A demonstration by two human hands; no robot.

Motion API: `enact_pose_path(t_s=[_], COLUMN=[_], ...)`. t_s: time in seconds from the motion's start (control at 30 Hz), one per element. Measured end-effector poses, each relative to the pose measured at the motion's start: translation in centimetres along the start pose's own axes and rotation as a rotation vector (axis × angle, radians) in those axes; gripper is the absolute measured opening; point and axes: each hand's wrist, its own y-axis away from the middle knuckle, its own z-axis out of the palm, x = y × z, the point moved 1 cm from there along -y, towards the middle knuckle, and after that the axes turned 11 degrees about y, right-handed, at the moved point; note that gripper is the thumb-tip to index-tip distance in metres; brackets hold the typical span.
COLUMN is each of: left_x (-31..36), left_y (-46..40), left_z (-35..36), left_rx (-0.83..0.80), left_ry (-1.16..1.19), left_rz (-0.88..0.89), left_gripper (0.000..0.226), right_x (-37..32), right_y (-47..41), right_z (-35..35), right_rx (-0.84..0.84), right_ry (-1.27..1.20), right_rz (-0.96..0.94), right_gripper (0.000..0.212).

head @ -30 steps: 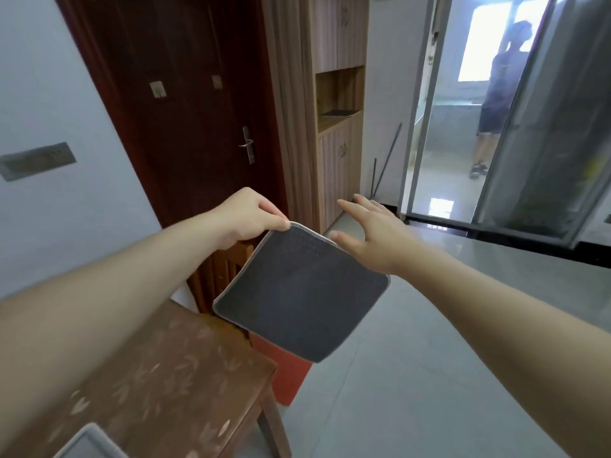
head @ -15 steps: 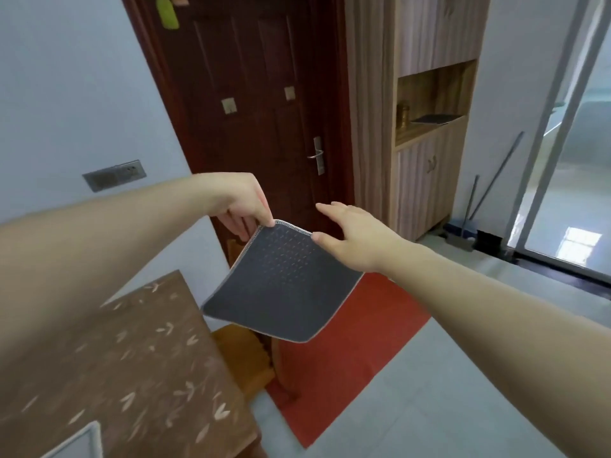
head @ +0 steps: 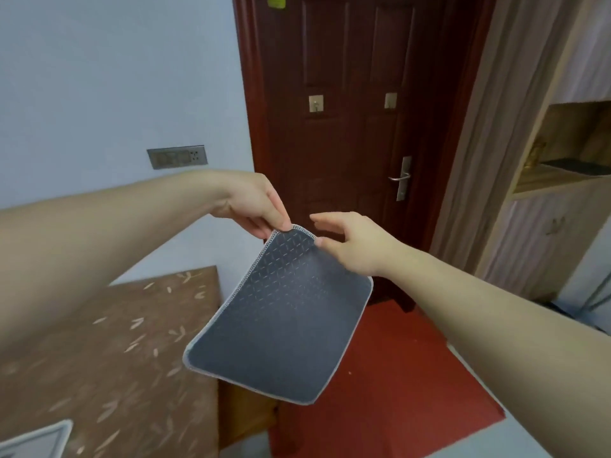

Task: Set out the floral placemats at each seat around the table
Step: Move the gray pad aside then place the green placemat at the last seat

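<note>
At the bottom left corner, the pale edge of another placemat [head: 39,438] lies on the brown leaf-patterned table [head: 109,358]. Just past the table's far edge, above a wooden chair seat [head: 246,414] and the red floor mat [head: 390,385], hangs the placemat [head: 281,325] I'm holding — its dark grey dotted underside faces me, white stitching round the rim. My left hand [head: 254,206] pinches its top corner between thumb and fingers. My right hand [head: 353,242] is at the top right edge, thumb touching the mat, the other fingers spread loosely open — not closed on it. The mat droops from that top corner, tilted down toward the table. Beyond stands a dark red door [head: 350,127] with a metal handle [head: 401,178], and a socket plate [head: 177,157] on the pale wall.
</note>
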Motion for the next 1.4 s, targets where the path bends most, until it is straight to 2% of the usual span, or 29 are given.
enact_pose_path(t_s=[0.13,0.23,0.33,0.47,0.77,1.07,1.23,1.4], left_x=[0.0,-0.1,-0.5,-1.8,-7.2,-18.1,-25.9,-32.7], left_y=[-2.6,-4.0,-5.2,-6.3,-4.9,-1.7,-1.5,-2.3], left_z=[-2.7,-4.9,-6.9,-9.2,-12.9,-13.4,-14.7,-19.0], left_rx=[0.020,0.059,0.125,0.242,0.523,0.759,0.854,0.913], left_ry=[0.030,0.038,0.057,0.089,0.286,0.487,0.529,0.504], left_rz=[-0.051,-0.088,-0.131,-0.206,-0.259,-0.296,-0.271,-0.249], left_gripper=[0.001,0.005,0.004,0.007,0.015,0.017,0.021,0.020], right_x=[1.6,2.2,2.2,1.4,-2.9,-9.0,-13.1,-17.4], right_y=[-6.5,-11.4,-16.2,-22.1,-33.1,-38.0,-40.4,-44.0], right_z=[-0.8,-1.3,-1.1,0.2,5.1,13.4,20.0,26.0], right_rx=[0.000,-0.096,-0.246,-0.445,-0.690,-0.764,-0.712,-0.636], right_ry=[-0.226,-0.326,-0.400,-0.371,-0.321,-0.231,-0.154,-0.127], right_rz=[-0.040,-0.072,-0.125,-0.242,-0.566,-0.774,-0.839,-0.812], right_gripper=[0.026,0.011,0.006,0.005,0.006,0.011,0.016,0.015])
